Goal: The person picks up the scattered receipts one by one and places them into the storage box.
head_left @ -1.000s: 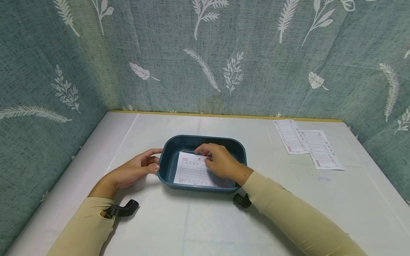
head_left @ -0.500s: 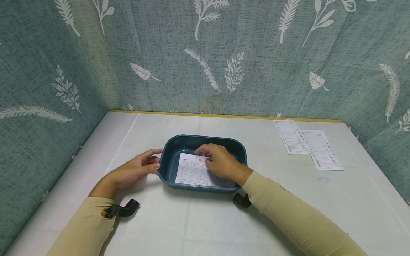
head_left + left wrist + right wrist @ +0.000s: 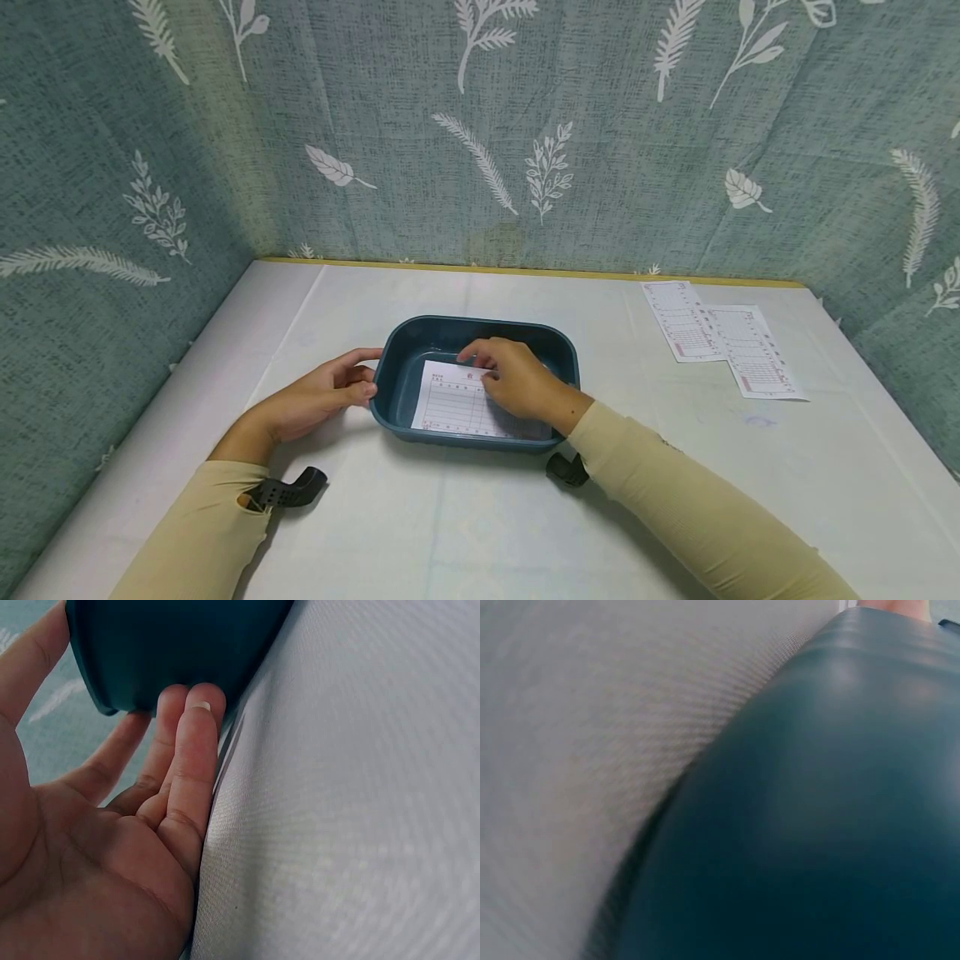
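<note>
A dark teal plastic basin [image 3: 431, 327] stands on the white-covered table. Inside it lies a white printed receipt slip [image 3: 450, 400] with a ruled table and red heading. My right hand [image 3: 521, 379] reaches over the basin's right side and pinches the slip near its top edge, covering the slip's right part; the index finger extends past that edge. At the basin's left end is my left hand [image 3: 318, 398], its loosely extended fingers touching the outer wall. The left wrist view shows these fingertips [image 3: 196, 712] against the basin. In the right wrist view the basin's outer wall [image 3: 840, 787] hides the right hand.
Two more printed slips, one [image 3: 682, 321] partly overlapping the other [image 3: 753, 354], lie at the back right of the table [image 3: 480, 517]. Behind, a grey-green leaf-patterned cloth [image 3: 390, 225] hangs along the yellow table edge [image 3: 420, 266].
The slip in the basin has slid slightly to the right, and its top left corner sits a little lower. Both hands and the basin have stayed nearly still.
</note>
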Action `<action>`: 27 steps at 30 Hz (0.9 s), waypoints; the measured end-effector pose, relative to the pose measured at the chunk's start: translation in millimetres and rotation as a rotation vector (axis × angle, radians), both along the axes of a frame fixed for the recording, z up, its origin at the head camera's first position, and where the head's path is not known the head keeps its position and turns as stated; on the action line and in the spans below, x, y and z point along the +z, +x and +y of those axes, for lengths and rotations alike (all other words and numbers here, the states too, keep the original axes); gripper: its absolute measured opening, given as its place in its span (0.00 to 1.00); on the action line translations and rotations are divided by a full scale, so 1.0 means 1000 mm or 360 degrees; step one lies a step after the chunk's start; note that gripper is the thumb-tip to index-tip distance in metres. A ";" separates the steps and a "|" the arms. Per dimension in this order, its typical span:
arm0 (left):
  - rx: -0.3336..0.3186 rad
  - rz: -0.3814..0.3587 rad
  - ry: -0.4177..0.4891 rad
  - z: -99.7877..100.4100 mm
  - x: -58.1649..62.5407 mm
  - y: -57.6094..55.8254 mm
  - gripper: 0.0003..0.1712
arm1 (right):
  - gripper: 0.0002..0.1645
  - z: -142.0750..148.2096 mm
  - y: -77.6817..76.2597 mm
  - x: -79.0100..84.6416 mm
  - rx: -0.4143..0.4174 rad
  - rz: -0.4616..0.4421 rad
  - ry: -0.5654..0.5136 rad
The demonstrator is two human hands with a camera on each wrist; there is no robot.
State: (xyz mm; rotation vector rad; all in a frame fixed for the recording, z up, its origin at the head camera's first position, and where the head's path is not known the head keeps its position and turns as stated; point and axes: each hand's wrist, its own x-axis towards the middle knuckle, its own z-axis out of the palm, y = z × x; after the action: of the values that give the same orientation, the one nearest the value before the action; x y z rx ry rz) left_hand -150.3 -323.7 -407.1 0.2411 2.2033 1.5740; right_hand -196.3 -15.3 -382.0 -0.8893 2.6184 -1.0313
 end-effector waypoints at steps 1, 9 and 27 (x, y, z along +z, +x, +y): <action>-0.0001 -0.0001 -0.0002 0.000 0.000 0.000 0.39 | 0.24 0.000 0.000 0.000 -0.0001 0.0001 0.0003; 0.0001 -0.0007 0.0010 0.000 0.000 0.000 0.40 | 0.23 0.001 0.000 -0.002 0.0010 0.0000 0.0015; 0.0026 -0.0021 0.0007 0.001 0.000 0.000 0.41 | 0.22 0.001 -0.001 -0.003 0.0002 -0.0036 0.0069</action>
State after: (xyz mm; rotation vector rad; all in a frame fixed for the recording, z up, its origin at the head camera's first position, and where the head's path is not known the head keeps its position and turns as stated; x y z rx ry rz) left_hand -149.8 -322.8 -406.9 0.2141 2.1971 1.5848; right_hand -197.4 -14.7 -385.1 -0.8647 2.6104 -0.9750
